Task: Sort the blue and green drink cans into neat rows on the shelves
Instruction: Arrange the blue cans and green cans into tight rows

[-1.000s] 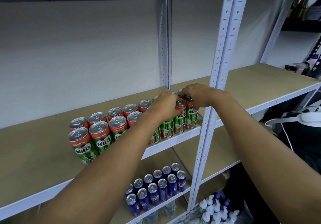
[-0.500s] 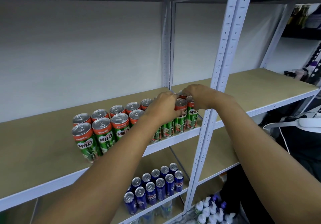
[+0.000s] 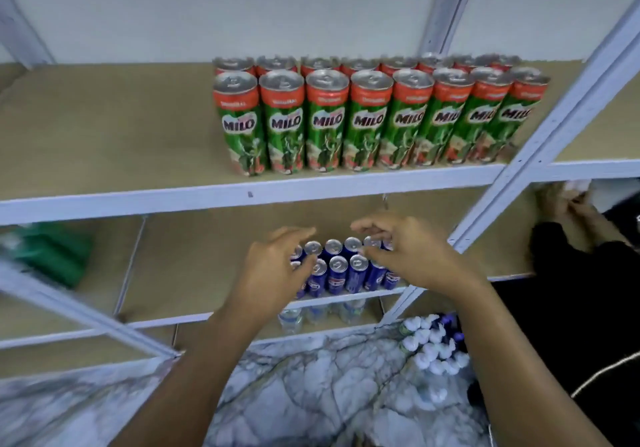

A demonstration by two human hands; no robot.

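- Two shelves carry the stock: we list the upper shelf (image 3: 104, 141) and the lower shelf (image 3: 194, 273), each given one colour so the sort reads at a glance.
- Green cans (image 3: 370, 120): two rows, front and back, upright, sides touching, labels facing out near the front lip. We judge this block finished.
- Blue cans (image 3: 337, 273): two short rows, upright, close-packed at the front edge of the lower shelf, well below the green block.
- Left hand (image 3: 273, 270): our forearm reaches up from below; the grip is spread, fingers loosely arched over the left end of the blue block. Whether it touches a can we cannot tell.
- Right hand (image 3: 408, 256): mirrored at the right end, grip spread, fingertips (image 3: 372, 254) just above the can tops, holding nothing. We judge both hands set to square the rows inward.
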